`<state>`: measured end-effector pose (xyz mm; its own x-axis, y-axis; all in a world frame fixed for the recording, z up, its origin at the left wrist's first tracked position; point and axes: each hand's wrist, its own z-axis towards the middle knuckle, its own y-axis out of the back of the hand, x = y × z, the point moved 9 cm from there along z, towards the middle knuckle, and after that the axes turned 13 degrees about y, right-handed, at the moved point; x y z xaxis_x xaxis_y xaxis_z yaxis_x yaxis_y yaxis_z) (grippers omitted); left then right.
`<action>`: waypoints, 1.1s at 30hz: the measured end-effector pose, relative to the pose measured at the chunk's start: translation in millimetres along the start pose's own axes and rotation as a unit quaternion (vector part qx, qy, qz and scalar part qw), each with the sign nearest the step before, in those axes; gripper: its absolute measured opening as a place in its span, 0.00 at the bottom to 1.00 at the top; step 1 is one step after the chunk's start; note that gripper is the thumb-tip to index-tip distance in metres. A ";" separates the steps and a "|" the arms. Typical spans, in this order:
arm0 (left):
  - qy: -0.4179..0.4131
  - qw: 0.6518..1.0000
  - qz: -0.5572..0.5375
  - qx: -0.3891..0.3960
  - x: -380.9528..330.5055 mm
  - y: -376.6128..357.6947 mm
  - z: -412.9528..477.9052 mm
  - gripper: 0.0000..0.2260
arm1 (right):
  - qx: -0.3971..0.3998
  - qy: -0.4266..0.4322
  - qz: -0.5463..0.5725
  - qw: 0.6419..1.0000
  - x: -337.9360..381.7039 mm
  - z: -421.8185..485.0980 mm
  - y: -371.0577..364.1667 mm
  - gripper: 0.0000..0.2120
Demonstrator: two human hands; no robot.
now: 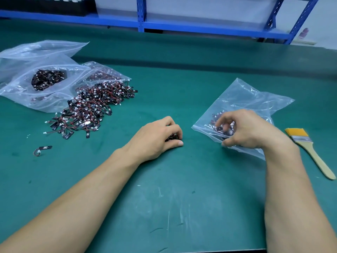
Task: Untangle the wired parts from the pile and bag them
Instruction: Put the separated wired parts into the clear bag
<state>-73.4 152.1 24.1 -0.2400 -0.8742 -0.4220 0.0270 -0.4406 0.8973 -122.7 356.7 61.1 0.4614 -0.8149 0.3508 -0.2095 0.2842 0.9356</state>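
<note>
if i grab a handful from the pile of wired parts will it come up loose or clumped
Probably clumped: the pile shows red wires looping through one another, so neighbours would likely drag along. The stray part lying apart suggests each is small and light; its wire curls, so probably floppy.

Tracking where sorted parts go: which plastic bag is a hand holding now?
The small bag beside the paintbrush: the right hand pinches its near edge. The larger bags at far left lie untouched. The left hand grips wired parts.
</note>
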 end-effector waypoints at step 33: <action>0.049 0.989 -0.135 0.018 44.2 55.1 -19.8 0.30 | -0.240 0.083 0.103 0.962 31.4 18.1 -0.3 0.06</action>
<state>-63.3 85.1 52.3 -0.1376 -0.7417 -0.6564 -0.0611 -0.6551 0.7530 -123.7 321.9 71.1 0.5929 -0.6353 0.4948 0.0929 0.6643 0.7416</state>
